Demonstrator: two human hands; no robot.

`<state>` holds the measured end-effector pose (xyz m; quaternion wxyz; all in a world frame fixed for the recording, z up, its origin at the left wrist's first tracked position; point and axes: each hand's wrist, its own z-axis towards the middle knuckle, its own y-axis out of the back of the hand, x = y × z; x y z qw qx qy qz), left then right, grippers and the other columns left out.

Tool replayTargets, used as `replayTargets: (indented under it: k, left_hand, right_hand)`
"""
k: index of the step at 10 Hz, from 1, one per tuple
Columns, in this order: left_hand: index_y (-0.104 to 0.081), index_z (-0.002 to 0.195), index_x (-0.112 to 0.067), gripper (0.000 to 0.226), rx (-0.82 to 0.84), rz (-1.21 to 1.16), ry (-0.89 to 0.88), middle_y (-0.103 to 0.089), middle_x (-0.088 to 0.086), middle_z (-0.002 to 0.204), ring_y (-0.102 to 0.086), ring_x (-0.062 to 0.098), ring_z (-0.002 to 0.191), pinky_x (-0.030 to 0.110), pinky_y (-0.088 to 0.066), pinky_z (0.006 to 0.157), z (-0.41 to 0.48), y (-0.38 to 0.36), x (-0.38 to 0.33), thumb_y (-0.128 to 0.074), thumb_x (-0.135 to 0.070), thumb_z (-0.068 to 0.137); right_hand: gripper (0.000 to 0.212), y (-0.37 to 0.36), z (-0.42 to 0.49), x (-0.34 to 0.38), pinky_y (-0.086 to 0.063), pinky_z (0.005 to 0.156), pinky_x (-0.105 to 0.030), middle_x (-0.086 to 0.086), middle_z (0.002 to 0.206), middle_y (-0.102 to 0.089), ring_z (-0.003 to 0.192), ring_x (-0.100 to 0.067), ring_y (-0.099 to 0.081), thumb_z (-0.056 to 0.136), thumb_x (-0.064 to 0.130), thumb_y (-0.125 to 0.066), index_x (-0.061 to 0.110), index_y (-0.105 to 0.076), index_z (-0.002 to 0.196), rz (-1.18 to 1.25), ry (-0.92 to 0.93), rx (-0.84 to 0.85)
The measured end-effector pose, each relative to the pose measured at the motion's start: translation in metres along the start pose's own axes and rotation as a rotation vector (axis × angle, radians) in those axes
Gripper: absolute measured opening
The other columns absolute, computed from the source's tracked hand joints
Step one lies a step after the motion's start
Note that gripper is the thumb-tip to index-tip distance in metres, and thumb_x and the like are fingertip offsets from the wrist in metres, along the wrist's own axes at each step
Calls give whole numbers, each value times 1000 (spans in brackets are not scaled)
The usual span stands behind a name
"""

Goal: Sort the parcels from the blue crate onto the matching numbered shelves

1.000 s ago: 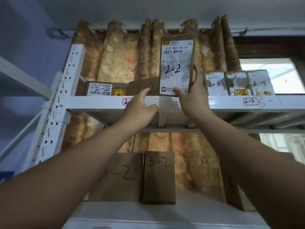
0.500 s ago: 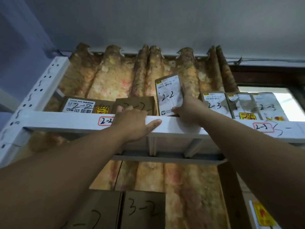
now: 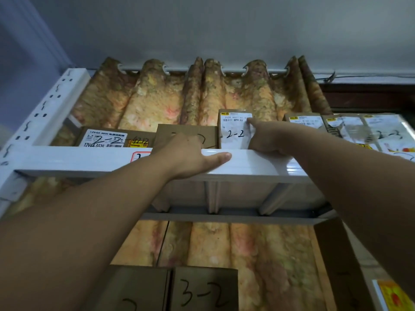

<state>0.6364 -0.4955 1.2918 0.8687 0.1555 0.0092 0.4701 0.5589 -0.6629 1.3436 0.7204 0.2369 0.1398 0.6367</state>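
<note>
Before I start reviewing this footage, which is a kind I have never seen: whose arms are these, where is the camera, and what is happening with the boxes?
There is no machine here. A person wears a wide-angle camera on the head, so this single picture looks up along their own two bare arms. In front is a white metal shelf with parcels standing on it, each marked with a handwritten number. The left hand rests on the shelf's front edge, thumb along it, partly covering a red-bordered tag. The right hand presses a straight index finger against the upright 2-2 parcel, which stands between a plain brown box and more labelled parcels. Nothing is visibly gripped. Lower down stands a 3-2 box, and a patterned curtain hangs behind.
</note>
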Motion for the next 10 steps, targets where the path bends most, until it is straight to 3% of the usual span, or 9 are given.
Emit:
replayTargets:
  k: [2, 5, 6, 7, 8, 9, 10]
  left_hand:
    - [-35, 61, -20, 64, -35, 59, 5, -36, -1, 66, -42, 25, 77, 33, -23, 52, -3, -2, -3, -28, -81, 77]
    - [-35, 65, -19, 66, -5, 117, 28, -58, 14, 103, -48, 29, 90, 35, -31, 66, 0, -3, -1, -24, -83, 77]
    - [-45, 77, -18, 71, -26, 139, 5, -61, 14, 112, -51, 33, 107, 36, -35, 73, 3, -8, 2, -19, -84, 75]
    - [-57, 107, -21, 84, -32, 133, 16, -60, 10, 120, -46, 32, 117, 38, -37, 84, 2, -11, 4, -16, -85, 73]
    - [-58, 111, -20, 83, 8, 121, 49, -59, 10, 122, -43, 32, 120, 40, -36, 90, 0, -7, 1, -19, -84, 75]
    - [-58, 105, -20, 71, 21, 85, 70, -60, 9, 120, -41, 31, 122, 42, -33, 96, -3, -4, -2, -26, -79, 81]
    - [-59, 107, -19, 47, -59, -30, -5, -61, 6, 117, -44, 28, 121, 40, -29, 97, -14, -4, 3, -34, -56, 94]
  right_hand:
    - [70, -2, 4, 4, -33, 107, -39, -15, 158, -23, 140, -36, -31, 98, 18, -44, 29, -6, 156, -31, 7, 12]
    - [72, -4, 9, 12, -33, 107, -40, -18, 158, -22, 139, -37, -32, 101, 22, -43, 25, 3, 156, -160, -42, 39]
    - [73, -4, 6, 13, -31, 107, -38, -19, 158, -23, 141, -36, -30, 101, 22, -43, 15, 5, 156, -165, -78, 26]
    - [59, -1, -2, 14, -37, 98, -31, -20, 151, -34, 134, -35, -39, 101, 18, -44, 5, -18, 152, -135, -62, -7]
    - [62, -3, -4, 13, -38, 96, -29, -19, 150, -38, 133, -34, -41, 100, 18, -47, 8, -18, 153, 21, -72, -5]
    - [75, -12, -7, 8, -41, 88, -37, -17, 138, -50, 122, -36, -50, 93, 16, -55, 18, -12, 153, 217, -60, -135]
    - [63, -25, -18, 5, -36, 79, -38, -18, 126, -52, 111, -37, -54, 89, 9, -49, 22, -25, 147, 182, 5, -456]
